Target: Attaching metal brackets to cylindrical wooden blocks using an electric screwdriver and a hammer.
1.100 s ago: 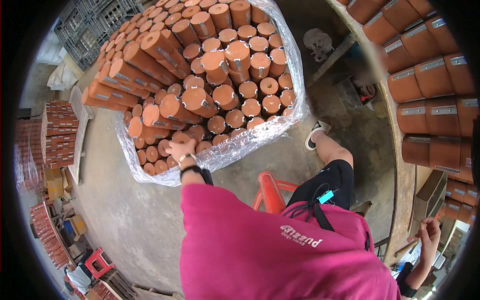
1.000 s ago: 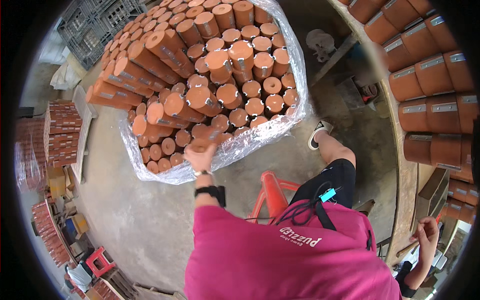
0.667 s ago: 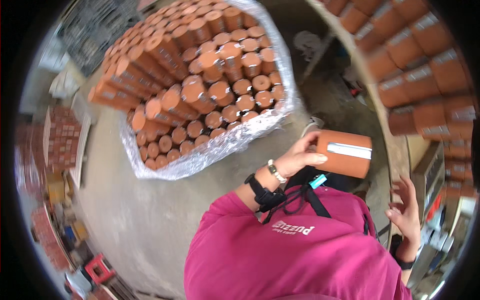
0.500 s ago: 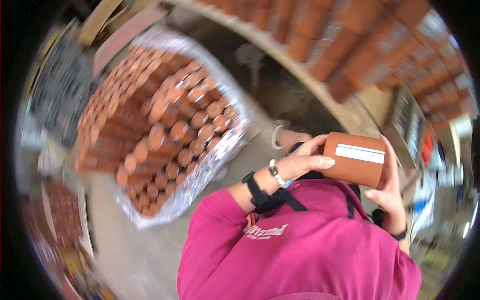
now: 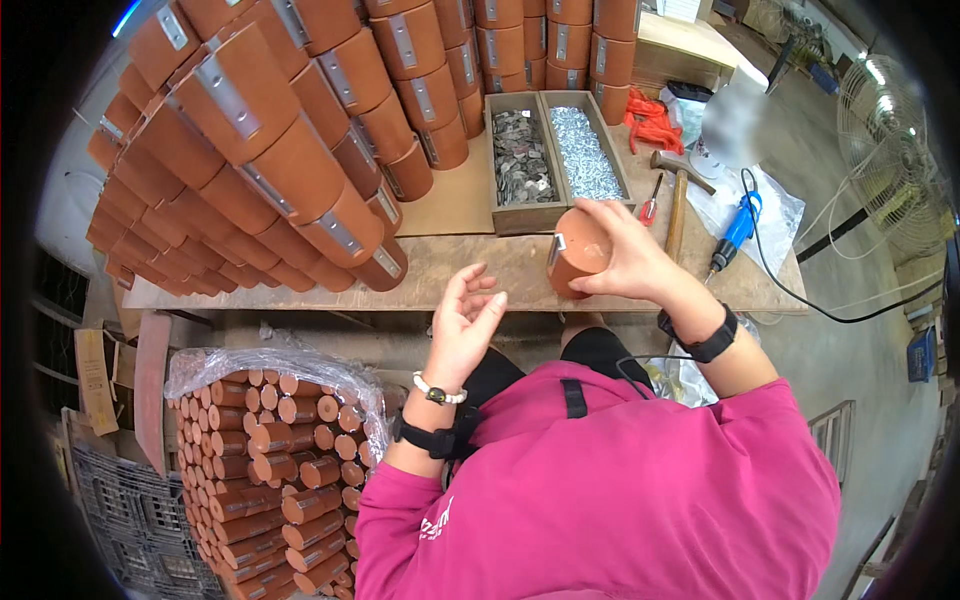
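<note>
A terracotta-coloured cylinder (image 5: 580,255) with a small metal strip on its side is at the front edge of the workbench. My right hand (image 5: 640,255) grips it, fingers over the top and thumb low on the near side. Whether its base rests on the bench or hangs just above, I cannot tell. To the left of it, my left hand (image 5: 462,325) is in the air by the bench edge, empty, fingers apart and slightly curled. Just behind the cylinder sits a wooden box (image 5: 525,218) with two compartments, one of dull metal pieces, the other of shiny ones.
Tall stacks of similar cylinders (image 5: 330,215) cover the bench's left and back. On its right lie a hammer (image 5: 676,215), a red-handled screwdriver (image 5: 651,205) and a corded blue power screwdriver (image 5: 738,230). Below left, a plastic-lined bin (image 5: 270,365) holds many cylinders. A fan (image 5: 885,150) stands right.
My view has swung from the bin to the bench. The cylinder, earlier between both hands before my body, is now at the bench edge in my right hand; my left hand has let go.
</note>
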Demonstrator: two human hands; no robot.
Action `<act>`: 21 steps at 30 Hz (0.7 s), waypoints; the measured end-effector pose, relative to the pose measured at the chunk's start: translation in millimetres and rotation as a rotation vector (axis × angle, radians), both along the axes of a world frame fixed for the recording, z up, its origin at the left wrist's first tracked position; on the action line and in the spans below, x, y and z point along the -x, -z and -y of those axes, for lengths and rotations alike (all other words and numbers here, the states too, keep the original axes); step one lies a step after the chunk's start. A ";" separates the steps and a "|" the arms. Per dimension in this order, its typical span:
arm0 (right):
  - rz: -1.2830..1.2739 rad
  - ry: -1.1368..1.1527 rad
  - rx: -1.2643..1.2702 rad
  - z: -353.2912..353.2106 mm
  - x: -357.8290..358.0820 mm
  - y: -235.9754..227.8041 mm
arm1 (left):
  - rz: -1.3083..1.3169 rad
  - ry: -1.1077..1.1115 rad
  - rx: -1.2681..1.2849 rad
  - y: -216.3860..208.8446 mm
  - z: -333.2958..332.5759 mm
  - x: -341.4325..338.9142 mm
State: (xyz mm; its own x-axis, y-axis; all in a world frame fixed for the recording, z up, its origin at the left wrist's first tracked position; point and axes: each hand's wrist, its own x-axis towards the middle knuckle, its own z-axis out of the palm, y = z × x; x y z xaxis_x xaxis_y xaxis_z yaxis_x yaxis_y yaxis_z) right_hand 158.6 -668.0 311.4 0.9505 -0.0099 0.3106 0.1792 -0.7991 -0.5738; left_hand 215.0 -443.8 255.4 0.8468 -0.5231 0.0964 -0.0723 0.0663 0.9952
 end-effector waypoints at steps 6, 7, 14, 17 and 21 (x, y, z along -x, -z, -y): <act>-0.093 -0.028 0.039 -3.5 -12.8 17.3 | 0.065 0.037 -0.055 -38.4 27.5 -26.4; -0.098 -0.020 0.026 -1.3 -12.2 20.6 | 0.097 0.062 -0.081 -46.5 36.5 -32.5; 0.030 -0.089 -0.096 32.1 5.6 27.6 | 0.407 0.291 -0.371 -65.8 119.5 -92.5; 0.090 0.092 -0.206 65.6 20.0 13.3 | 0.543 0.331 -0.537 -65.4 150.5 -113.6; 0.042 0.656 -0.140 156.4 56.0 30.1 | 0.837 0.457 -0.752 -49.7 195.0 -128.1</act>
